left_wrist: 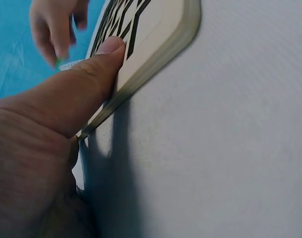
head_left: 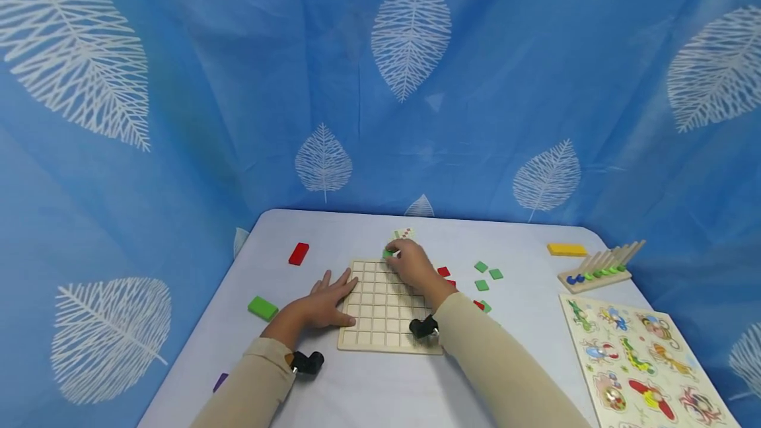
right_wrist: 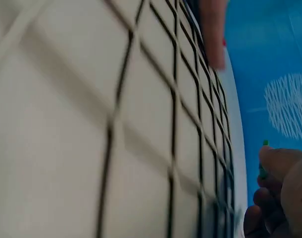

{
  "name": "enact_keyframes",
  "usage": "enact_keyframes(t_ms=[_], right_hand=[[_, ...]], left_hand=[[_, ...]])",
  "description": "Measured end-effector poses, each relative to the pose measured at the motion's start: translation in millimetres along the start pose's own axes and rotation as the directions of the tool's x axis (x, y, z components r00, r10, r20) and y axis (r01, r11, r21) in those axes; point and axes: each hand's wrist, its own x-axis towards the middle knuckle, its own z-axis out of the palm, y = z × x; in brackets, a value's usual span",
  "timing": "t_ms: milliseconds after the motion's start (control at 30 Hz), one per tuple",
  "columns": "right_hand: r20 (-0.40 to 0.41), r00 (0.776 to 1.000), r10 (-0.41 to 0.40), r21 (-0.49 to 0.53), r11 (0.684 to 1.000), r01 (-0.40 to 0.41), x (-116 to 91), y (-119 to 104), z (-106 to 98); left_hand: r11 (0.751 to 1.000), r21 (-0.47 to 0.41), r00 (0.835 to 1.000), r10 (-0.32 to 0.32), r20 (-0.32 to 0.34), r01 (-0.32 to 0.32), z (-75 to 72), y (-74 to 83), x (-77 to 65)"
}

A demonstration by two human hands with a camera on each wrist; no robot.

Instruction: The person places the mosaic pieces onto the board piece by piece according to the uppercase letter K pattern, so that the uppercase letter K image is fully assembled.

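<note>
- Sleeves (head_left: 505,358): nearest the camera; both forearms reach forward over the table (head_left: 357,392).
- Left hand (head_left: 320,306): fingers spread, thumb resting on the left rim of the board (head_left: 371,314).
- Right hand (head_left: 413,266): thumb and finger pinch a green tile (head_left: 388,253) at the board's far edge. Whether tile and board touch cannot be told.
- Governing relation (judged): most of the board lies on the person's side of the tile. Right hand is nearer the far rows; left hand sits at the left edge.
- Axis: board looks close to square; no long axis evident. Fingers partly hide the tile, so its orientation cannot be told.
- Card (head_left: 404,233): just beyond the tile.
- Loose tiles (head_left: 481,266): right of the board, red and green.
</note>
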Motion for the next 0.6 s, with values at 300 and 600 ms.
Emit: enact_keyframes(t_ms=[300, 600], right_hand=[[0.040, 0.998, 0.041, -0.004, 0.999, -0.041, 5.0, -26.4, 49.9], [0.007, 0.997, 0.072, 0.009, 0.997, -0.072, 3.0, -30.2, 45.7]], left_hand=[[1.000, -0.004, 1.000, 0.000, 0.007, 0.000, -0.4, -0.2, -0.1], [1.000, -0.009, 1.000, 0.002, -0.012, -0.002, -4.2, 1.9, -1.6]])
